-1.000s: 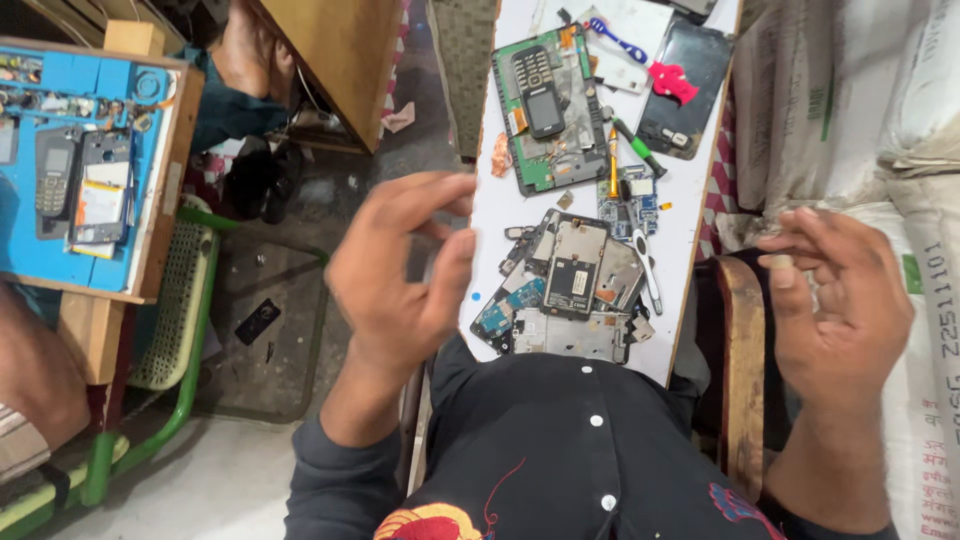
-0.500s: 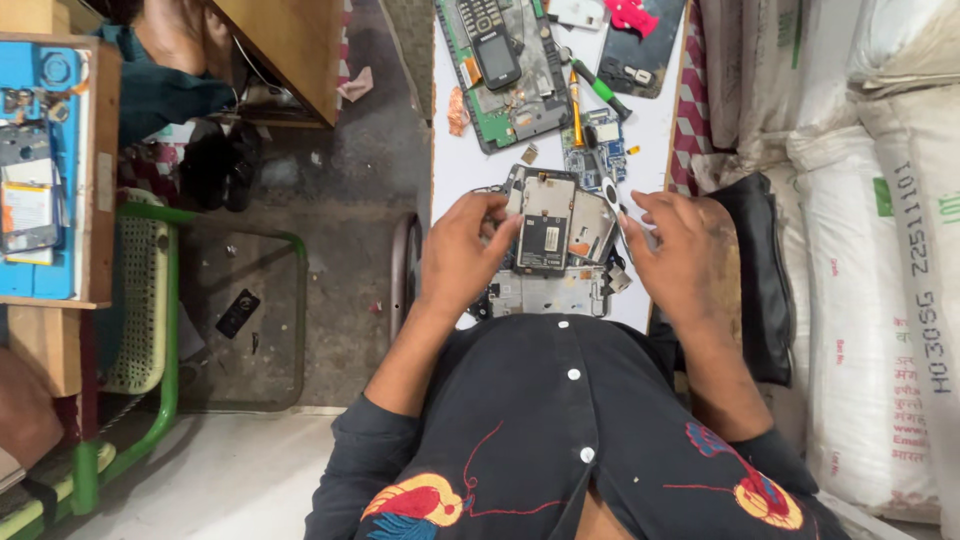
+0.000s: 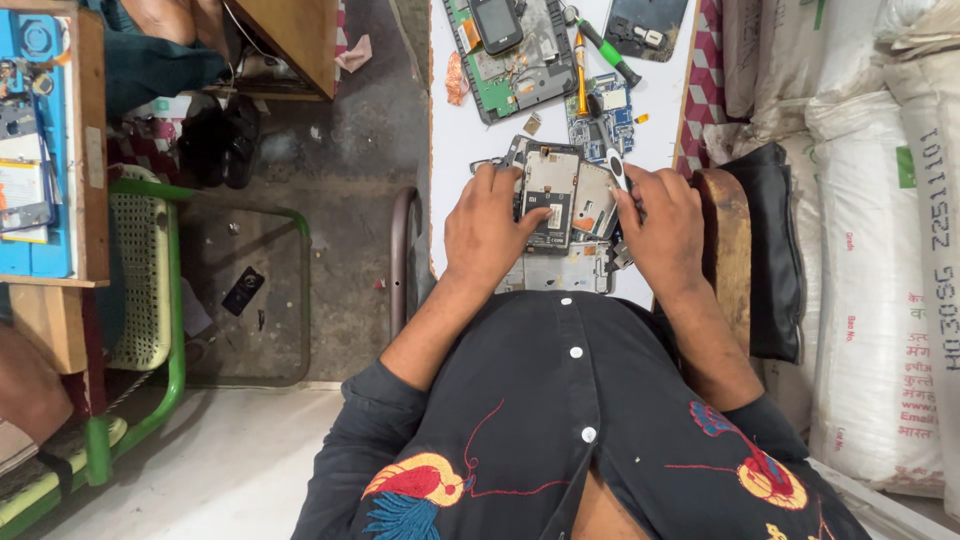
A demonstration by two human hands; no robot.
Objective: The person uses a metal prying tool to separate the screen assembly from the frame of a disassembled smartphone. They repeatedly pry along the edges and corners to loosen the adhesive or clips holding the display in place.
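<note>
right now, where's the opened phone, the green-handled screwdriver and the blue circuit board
opened phone [image 3: 551, 195], head view, on its exposed dark middle panel
green-handled screwdriver [image 3: 612, 56], head view, on the green handle
blue circuit board [image 3: 612, 125], head view, on its bare blue surface

Both hands [image 3: 490, 232] [image 3: 662, 222] forward, fingers curled

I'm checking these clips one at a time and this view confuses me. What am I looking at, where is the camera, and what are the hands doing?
The camera sits on a person's head and looks straight down, so you see their dark embroidered shirt at the bottom and both arms reaching forward. There is no machine, only bare hands. The left hand and right hand both rest on an opened phone with its back off, lying on a white work surface. Whether either hand truly grips it is unclear. Further up lie a green circuit board, a small blue board and a green-handled screwdriver.
</note>
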